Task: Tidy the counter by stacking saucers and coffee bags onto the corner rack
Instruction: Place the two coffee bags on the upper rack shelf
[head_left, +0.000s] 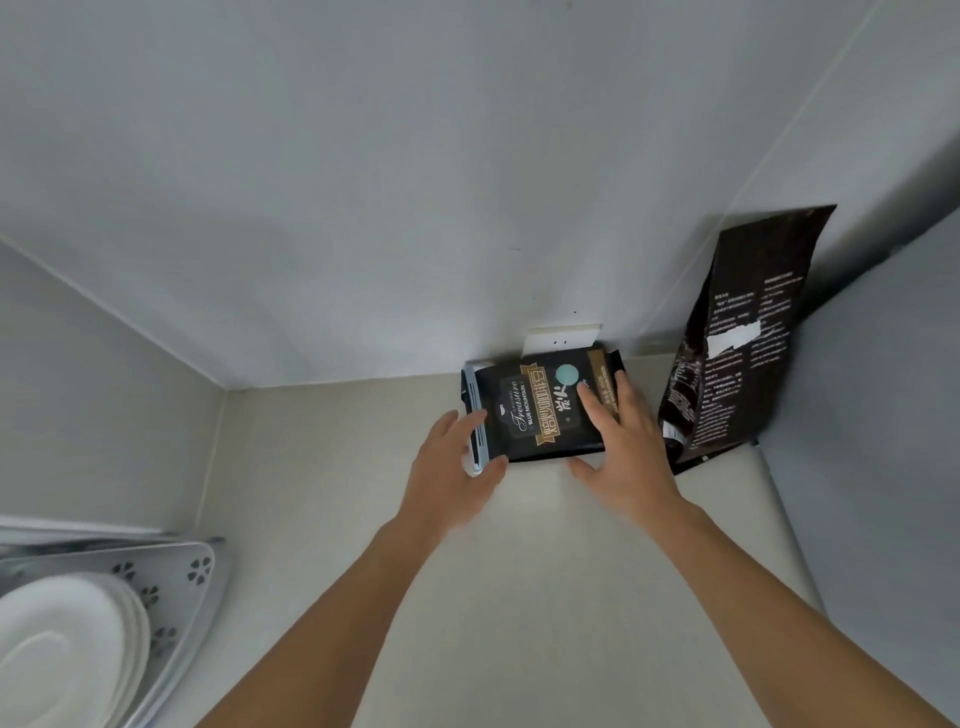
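A black coffee bag (535, 415) with gold lettering lies flat on the beige counter against the back wall, on top of a light-coloured bag whose edge (474, 415) shows at its left. My left hand (457, 462) curls around that left edge, thumb below. My right hand (623, 441) rests on the black bag's right part, fingers spread on top, thumb at its near edge. A taller black coffee bag (737, 343) leans upright against the right wall. White saucers (67, 654) are stacked on the metal corner rack (192, 577) at the lower left.
A wall socket (563, 339) sits just behind the flat bags. A grey panel (862, 447) rises along the right side of the counter (519, 597). The walls meet in a corner at the back left.
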